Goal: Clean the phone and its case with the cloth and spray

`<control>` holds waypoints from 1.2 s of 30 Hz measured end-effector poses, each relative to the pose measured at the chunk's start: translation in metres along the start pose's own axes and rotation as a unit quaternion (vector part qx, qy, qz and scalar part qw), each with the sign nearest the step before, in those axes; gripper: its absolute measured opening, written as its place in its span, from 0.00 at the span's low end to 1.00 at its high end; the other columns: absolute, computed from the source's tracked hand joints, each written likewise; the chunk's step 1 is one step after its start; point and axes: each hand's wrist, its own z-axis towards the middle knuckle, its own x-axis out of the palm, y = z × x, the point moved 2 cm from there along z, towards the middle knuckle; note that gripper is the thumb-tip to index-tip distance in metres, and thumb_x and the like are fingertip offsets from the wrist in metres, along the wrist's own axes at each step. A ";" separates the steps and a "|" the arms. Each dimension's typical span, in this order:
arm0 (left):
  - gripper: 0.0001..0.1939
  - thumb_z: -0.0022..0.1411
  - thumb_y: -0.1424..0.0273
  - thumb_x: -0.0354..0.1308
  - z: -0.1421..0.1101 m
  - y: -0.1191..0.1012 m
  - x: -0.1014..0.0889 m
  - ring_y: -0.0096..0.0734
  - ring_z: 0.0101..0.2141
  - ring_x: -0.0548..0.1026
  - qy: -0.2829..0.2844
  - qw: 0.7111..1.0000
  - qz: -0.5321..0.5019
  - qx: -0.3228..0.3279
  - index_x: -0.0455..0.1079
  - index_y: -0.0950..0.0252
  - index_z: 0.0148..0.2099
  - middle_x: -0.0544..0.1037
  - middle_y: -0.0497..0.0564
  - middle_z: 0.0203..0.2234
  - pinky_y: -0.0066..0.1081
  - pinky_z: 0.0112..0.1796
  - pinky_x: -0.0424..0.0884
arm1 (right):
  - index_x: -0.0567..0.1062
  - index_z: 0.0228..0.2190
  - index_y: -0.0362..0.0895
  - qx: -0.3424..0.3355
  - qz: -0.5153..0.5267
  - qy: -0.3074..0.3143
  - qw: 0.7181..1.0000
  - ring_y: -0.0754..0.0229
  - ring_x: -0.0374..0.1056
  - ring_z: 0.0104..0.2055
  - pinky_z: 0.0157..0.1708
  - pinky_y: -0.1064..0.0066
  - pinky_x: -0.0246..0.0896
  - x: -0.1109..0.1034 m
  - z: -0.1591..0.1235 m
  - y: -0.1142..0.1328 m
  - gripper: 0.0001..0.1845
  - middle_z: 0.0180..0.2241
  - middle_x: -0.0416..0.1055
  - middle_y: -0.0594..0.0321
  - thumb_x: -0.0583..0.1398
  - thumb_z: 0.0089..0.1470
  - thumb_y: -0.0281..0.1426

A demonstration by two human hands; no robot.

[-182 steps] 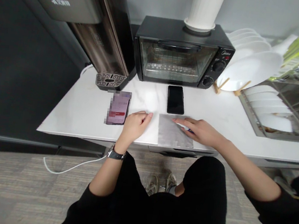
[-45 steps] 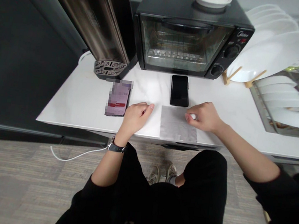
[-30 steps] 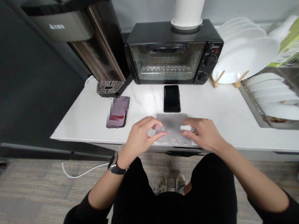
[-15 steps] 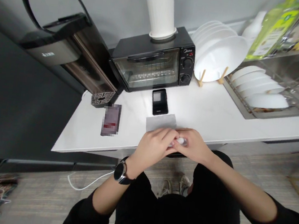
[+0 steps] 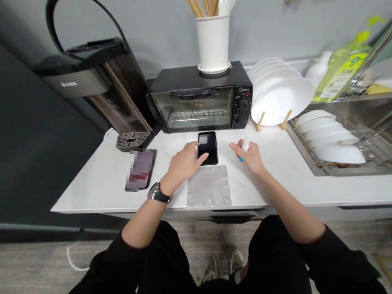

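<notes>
A black phone-like device [image 5: 211, 151] with a dark glossy face lies flat on the counter. My left hand [image 5: 183, 162] is over its left edge, fingers apart, with the thumb reaching across its lower part; whether the fingertips touch it I cannot tell. In my right hand [image 5: 250, 156] is a small bottle [image 5: 245, 144] with a white top and a bit of blue at its lower end, mostly covered by the fingers. A grey cloth [image 5: 210, 187] is spread flat at the counter's front edge, just below the device.
A black toaster oven [image 5: 197, 104] carries a white holder [image 5: 214, 44] of chopsticks. To the left stand a tall dispenser [image 5: 116, 94] and a blurred-out purple item [image 5: 141, 169]. Racked plates [image 5: 282, 100] and a sink [image 5: 385, 172] are on the right.
My hands were together round the small bottle above the cloth. Now they are apart: the left has moved forward to the black device, the right forward and right with the bottle. The view has shifted.
</notes>
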 end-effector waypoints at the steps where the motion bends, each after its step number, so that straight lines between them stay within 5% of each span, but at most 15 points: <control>1: 0.28 0.75 0.51 0.55 0.006 0.001 0.003 0.46 0.46 0.82 0.008 1.000 0.026 -0.008 0.66 0.66 0.65 0.79 0.62 0.54 0.37 0.42 0.72 | 0.65 0.19 0.48 -0.001 -0.001 -0.003 1.000 0.65 0.53 0.22 0.23 0.68 0.48 0.005 0.005 -0.002 0.37 0.17 0.61 0.70 0.69 0.43 0.66; 7: 0.41 0.74 0.40 0.45 0.033 -0.005 0.016 0.59 0.52 0.80 0.038 0.994 0.097 -0.036 0.69 0.76 0.61 0.77 0.71 0.54 0.40 0.45 0.73 | 0.67 0.21 0.48 -0.015 -0.017 -0.016 1.000 0.65 0.55 0.22 0.23 0.68 0.51 0.018 0.037 -0.011 0.35 0.18 0.63 0.68 0.67 0.46 0.66; 11: 0.48 0.69 0.35 0.48 0.044 -0.009 0.022 0.60 0.53 0.80 0.042 0.990 0.127 -0.042 0.68 0.78 0.63 0.75 0.73 0.57 0.41 0.47 0.74 | 0.65 0.19 0.49 -0.031 -0.032 -0.030 0.999 0.64 0.58 0.23 0.25 0.68 0.55 0.023 0.058 -0.018 0.36 0.19 0.64 0.67 0.63 0.48 0.68; 21: 0.39 0.65 0.37 0.56 0.062 0.012 0.014 0.52 0.53 0.78 0.099 0.991 0.084 0.028 0.72 0.64 0.61 0.77 0.61 0.55 0.39 0.51 0.73 | 0.67 0.24 0.50 -0.036 -0.110 -0.071 0.991 0.58 0.64 0.27 0.33 0.63 0.62 0.029 0.080 -0.031 0.29 0.22 0.69 0.63 0.59 0.53 0.63; 25: 0.28 0.64 0.47 0.61 0.078 0.031 0.009 0.49 0.54 0.75 0.137 0.983 0.032 0.119 0.76 0.60 0.57 0.81 0.54 0.49 0.37 0.54 0.71 | 0.69 0.29 0.50 -0.025 -0.171 -0.103 0.980 0.52 0.68 0.33 0.40 0.59 0.63 0.022 0.072 -0.033 0.26 0.28 0.74 0.60 0.63 0.51 0.59; 29: 0.30 0.66 0.55 0.60 0.085 0.047 0.016 0.50 0.61 0.70 0.130 0.980 0.000 0.151 0.70 0.64 0.65 0.75 0.59 0.60 0.41 0.62 0.65 | 0.69 0.39 0.49 -0.021 -0.211 -0.134 0.968 0.50 0.70 0.39 0.42 0.58 0.65 0.005 0.041 -0.032 0.31 0.37 0.76 0.58 0.72 0.39 0.52; 34: 0.44 0.63 0.44 0.64 0.078 0.050 0.034 0.58 0.65 0.65 0.038 0.988 -0.027 0.145 0.65 0.71 0.69 0.68 0.67 0.66 0.46 0.65 0.62 | 0.68 0.38 0.49 -0.082 -0.239 -0.193 0.948 0.53 0.69 0.41 0.44 0.59 0.66 -0.006 -0.013 -0.004 0.11 0.38 0.72 0.60 0.59 0.59 0.42; 36: 0.39 0.60 0.46 0.68 0.078 0.050 0.037 0.56 0.61 0.69 0.009 0.988 -0.033 0.150 0.70 0.69 0.62 0.73 0.64 0.60 0.45 0.62 0.65 | 0.69 0.38 0.49 -0.167 -0.259 -0.135 0.942 0.57 0.69 0.35 0.41 0.63 0.66 0.007 -0.019 0.010 0.04 0.34 0.72 0.63 0.58 0.62 0.36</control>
